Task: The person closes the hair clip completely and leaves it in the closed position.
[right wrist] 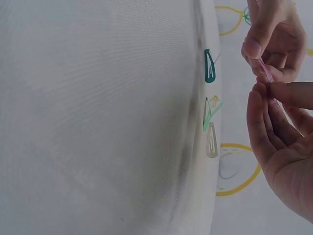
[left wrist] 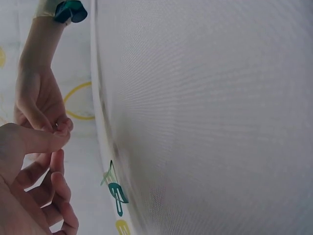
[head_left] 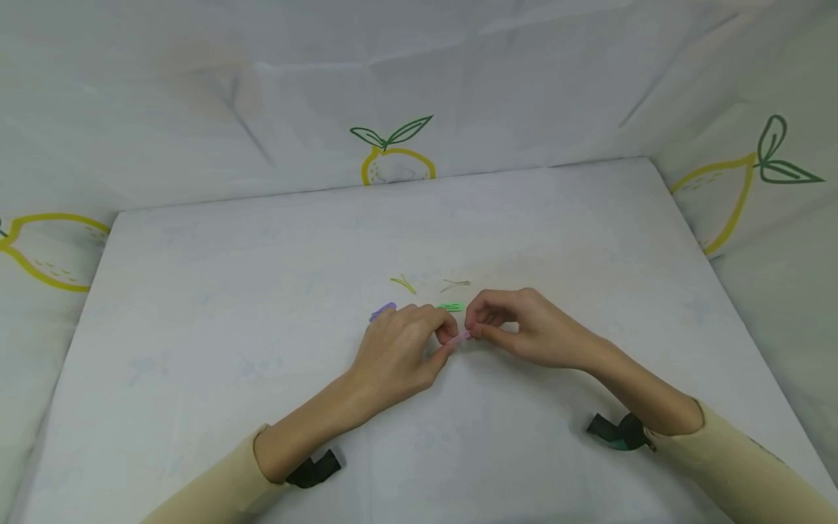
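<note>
A thin pink snap hair clip (head_left: 461,337) is pinched at one end by my left hand (head_left: 401,348), thumb against index finger. At its other end my right hand (head_left: 533,331) pinches it too. In the right wrist view the pink clip (right wrist: 266,71) spans the gap between both hands' fingertips. Just beyond the hands lies a green hair clip (head_left: 452,307) on the table. A purple hair clip (head_left: 382,312) shows past the left knuckles, partly hidden by them. Farther back are a yellow hair clip (head_left: 404,284) and a beige one (head_left: 456,284), each with its parts spread apart.
A white cloth covers the table (head_left: 229,327). White sheets with lemon prints (head_left: 398,166) hang at the back and sides. Dark bands (head_left: 316,469) stick out by both sleeve cuffs, near the table surface.
</note>
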The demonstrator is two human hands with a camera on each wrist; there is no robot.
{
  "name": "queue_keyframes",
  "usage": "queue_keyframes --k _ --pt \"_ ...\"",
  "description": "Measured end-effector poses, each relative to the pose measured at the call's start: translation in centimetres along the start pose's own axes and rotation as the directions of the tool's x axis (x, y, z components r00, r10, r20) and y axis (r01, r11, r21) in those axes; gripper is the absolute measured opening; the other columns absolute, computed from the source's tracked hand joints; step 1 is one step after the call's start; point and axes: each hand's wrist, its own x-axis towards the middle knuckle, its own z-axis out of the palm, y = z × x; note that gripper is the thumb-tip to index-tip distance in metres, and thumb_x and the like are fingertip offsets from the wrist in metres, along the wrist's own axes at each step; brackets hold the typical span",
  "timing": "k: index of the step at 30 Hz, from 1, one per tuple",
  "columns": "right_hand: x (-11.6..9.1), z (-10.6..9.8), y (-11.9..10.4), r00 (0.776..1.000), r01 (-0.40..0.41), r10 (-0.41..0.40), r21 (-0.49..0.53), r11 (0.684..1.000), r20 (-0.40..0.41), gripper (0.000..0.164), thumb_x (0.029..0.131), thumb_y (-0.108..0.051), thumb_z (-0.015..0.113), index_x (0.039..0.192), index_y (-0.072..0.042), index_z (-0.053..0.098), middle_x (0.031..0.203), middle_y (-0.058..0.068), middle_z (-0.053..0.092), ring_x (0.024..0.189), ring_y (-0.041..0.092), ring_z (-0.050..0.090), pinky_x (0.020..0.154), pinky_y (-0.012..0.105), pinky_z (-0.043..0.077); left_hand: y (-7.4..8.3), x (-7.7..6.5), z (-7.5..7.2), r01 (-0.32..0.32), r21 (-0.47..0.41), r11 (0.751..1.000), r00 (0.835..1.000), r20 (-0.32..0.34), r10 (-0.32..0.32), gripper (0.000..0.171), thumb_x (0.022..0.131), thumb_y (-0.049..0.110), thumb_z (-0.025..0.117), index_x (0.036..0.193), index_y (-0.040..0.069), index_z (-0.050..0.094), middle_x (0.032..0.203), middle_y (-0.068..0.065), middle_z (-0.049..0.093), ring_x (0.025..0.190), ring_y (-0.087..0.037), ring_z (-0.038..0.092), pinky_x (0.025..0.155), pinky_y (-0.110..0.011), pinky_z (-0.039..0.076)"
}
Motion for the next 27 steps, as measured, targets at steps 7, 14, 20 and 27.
queue_keyframes --k 7,14,20,27 --pt "0.02 -0.09 -0.28 1.000 -0.018 0.018 0.004 1.000 0.004 0.015 0.100 -0.002 0.074 0.108 -0.014 0.074 0.101 0.005 0.081 0.091 0.023 0.077 0.089 0.025 0.062 -0.07 -0.04 0.00 0.012 0.001 1.000 1.000 -0.022 -0.012 0.016 0.089 0.015 0.085 0.096 0.025 0.076 0.082 0.018 0.072 0.070 -0.003 0.059 0.066 -0.026 0.035" --pt "0.03 -0.16 -0.36 1.000 -0.025 0.024 0.013 1.000 0.004 0.017 0.100 -0.002 0.074 0.112 -0.014 0.076 0.102 0.004 0.081 0.092 0.022 0.077 0.089 0.024 0.062 -0.09 0.00 -0.14 0.023 -0.010 1.000 0.999 -0.035 -0.023 0.015 0.088 0.014 0.085 0.095 0.025 0.077 0.082 0.017 0.072 0.071 -0.003 0.060 0.067 -0.026 0.039" --pt "0.03 -0.16 -0.42 0.999 -0.035 0.035 0.004 0.999 0.004 0.016 0.101 -0.003 0.074 0.111 -0.015 0.077 0.102 0.004 0.082 0.091 0.022 0.078 0.090 0.024 0.061 -0.09 0.00 -0.31 0.030 -0.026 0.999 0.999 -0.040 -0.031 0.011 0.091 0.016 0.084 0.096 0.024 0.078 0.082 0.016 0.073 0.070 -0.004 0.059 0.067 -0.026 0.040" --pt "0.03 -0.07 -0.39 0.999 -0.037 0.037 0.001 0.999 0.005 0.018 0.101 -0.001 0.073 0.113 -0.015 0.077 0.103 0.003 0.082 0.092 0.021 0.079 0.092 0.024 0.062 -0.22 0.01 -0.30 0.033 -0.031 0.999 0.999 -0.029 -0.034 0.005 0.093 0.020 0.080 0.097 0.023 0.078 0.083 0.015 0.073 0.071 -0.005 0.059 0.068 -0.027 0.041"
